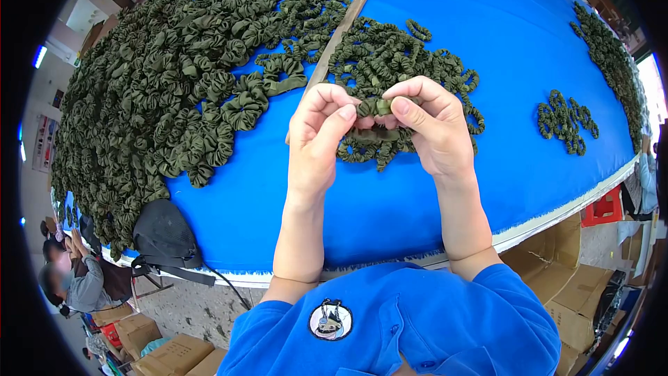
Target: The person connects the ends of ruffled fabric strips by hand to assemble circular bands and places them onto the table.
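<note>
My left hand [323, 129] and my right hand [435, 122] are raised over the blue cloth. Between them they hold one dark green gathered fabric ring [376, 107], its top edge pinched between thumbs and fingers on both sides. Other fingertips show behind and under the ring. Just beyond my hands lies a loose pile of similar thin green rings [390, 52], partly hidden by my fingers. A long wooden strip [348, 17] runs beside that pile, its near end passing behind my left hand.
A large heap of green scrunchies [160, 76] covers the left. A small cluster [565, 122] and a long row [609, 63] lie right. A black bag [163, 233] rests at the near left edge. Another person [90, 278] sits far left. Cardboard boxes [567, 292] stand below right.
</note>
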Available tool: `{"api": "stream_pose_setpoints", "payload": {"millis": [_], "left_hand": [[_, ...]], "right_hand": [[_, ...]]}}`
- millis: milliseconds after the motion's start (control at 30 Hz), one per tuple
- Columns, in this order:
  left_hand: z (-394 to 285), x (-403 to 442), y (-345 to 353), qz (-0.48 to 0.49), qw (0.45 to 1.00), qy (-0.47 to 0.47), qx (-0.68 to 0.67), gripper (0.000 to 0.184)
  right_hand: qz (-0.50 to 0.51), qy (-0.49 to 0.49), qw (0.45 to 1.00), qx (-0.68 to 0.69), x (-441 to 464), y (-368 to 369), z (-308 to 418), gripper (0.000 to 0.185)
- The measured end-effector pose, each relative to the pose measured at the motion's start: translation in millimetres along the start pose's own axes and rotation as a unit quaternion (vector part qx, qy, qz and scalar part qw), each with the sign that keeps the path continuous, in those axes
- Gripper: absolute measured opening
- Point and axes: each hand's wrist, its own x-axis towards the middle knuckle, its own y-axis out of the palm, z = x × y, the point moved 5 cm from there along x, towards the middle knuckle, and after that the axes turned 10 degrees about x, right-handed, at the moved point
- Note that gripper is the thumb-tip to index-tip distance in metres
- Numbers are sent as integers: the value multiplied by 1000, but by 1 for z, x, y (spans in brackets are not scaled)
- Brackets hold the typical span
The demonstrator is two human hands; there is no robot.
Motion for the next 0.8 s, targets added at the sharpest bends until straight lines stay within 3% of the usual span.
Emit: {"api": "stream_pose_setpoints", "payload": {"millis": [467, 633, 767, 800], "left_hand": [[9, 2, 7, 10, 993, -87, -74, 12], [17, 1, 4, 8, 983, -96, -154, 14], [17, 1, -8, -44, 927, -99, -360, 18], [14, 2, -11, -43, 927, -97, -361, 18]], "right_hand": [[0, 14, 998, 69, 0, 5, 1, 15], [-19, 13, 995, 100, -1, 1, -7, 19], [28, 0, 978, 207, 2, -3, -13, 17], [30, -2, 978, 206, 3, -2, -12, 17]]}}
